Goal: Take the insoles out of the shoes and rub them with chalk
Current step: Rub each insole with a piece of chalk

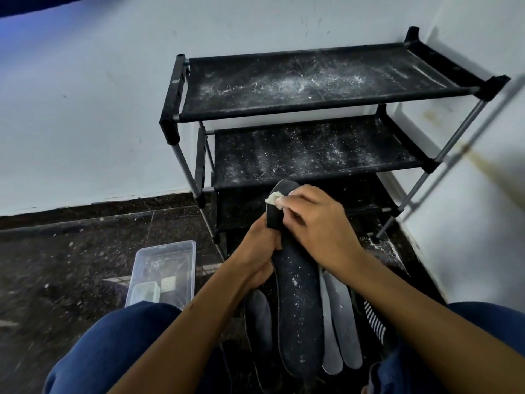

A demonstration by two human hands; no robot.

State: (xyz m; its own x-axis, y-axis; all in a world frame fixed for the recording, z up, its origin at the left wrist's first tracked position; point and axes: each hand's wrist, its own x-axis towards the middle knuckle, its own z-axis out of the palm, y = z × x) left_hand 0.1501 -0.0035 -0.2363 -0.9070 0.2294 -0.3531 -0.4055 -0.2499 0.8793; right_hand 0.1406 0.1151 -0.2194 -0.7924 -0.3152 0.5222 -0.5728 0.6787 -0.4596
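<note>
We see the left hand [260,253] gripping a dark insole [298,302] at its edge. The right hand [315,223] pinches a chalk [272,199] lump against its tip.

A home corner: black shoe rack [312,86] against a scuffed white wall [85,109], dark stone floor [71,251]

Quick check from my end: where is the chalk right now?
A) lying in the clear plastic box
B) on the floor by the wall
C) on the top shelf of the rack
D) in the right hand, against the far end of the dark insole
D: the right hand pinches the white chalk at the far end of the dark insole, which the left hand grips.
</note>
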